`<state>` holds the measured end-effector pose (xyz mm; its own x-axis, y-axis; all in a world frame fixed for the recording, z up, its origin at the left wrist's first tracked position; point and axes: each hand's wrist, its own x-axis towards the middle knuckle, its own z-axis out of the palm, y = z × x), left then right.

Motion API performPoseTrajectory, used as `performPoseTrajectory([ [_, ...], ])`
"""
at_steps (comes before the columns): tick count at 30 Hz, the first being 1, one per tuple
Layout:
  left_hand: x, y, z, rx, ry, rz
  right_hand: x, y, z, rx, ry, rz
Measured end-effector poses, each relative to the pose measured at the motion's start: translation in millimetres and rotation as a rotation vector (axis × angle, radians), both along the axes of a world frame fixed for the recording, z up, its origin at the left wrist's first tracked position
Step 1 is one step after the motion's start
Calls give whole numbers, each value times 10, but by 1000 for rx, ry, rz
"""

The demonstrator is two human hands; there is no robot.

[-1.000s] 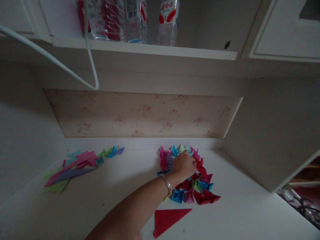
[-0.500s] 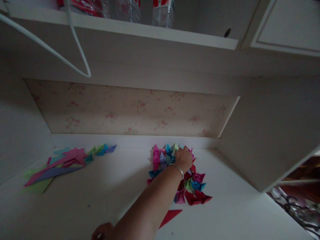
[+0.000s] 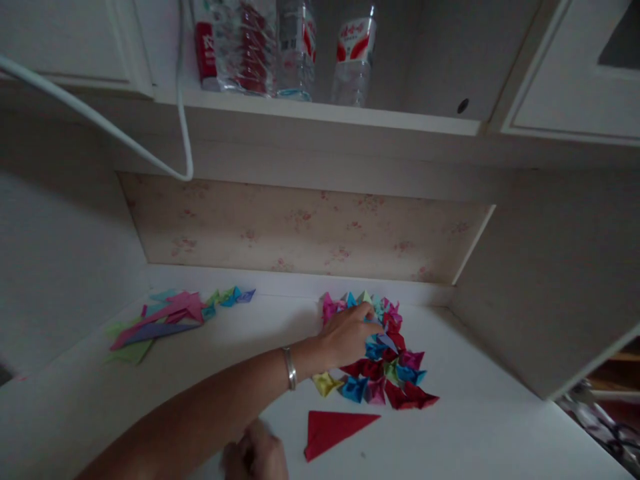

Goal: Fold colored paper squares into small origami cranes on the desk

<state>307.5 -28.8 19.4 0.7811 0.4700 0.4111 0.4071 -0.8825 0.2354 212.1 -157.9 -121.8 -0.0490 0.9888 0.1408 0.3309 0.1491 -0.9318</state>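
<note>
Clustering folded papers (image 3: pixel 354 389), pointed, creased, multicolored

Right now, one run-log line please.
left hand: over coloured paper folds, grip hidden | right hand: low in view, blurred | red triangle: nearer than folds, untouched | paper pile: left side

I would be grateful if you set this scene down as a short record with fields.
surface: white tabletop
reaching_hand: one hand over the folded-paper cluster; grip unclear
wrist: silver bracelet
second_hand: other hand, blurred, near the bottom edge
cluster_colours: red, blue, pink, green, yellow, purple
separate_piece: red paper triangle, nearer the camera than the cluster
picture_left: coloured paper pile
overhead: clear bottles on an open shelf
</note>
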Motion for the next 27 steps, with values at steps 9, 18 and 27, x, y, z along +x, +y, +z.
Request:
performPoseTrajectory([
  [9,-2066,-684,-643,-312,-403,657,72,-55,177,-69,140,126],
  [18,-2751,-959,-985,-734,-444,570,18,-76,199,-155,102,92],
  [27,-2680,-904,-1088,-793,-503,600,-94,563,555,-473,0,400],
])
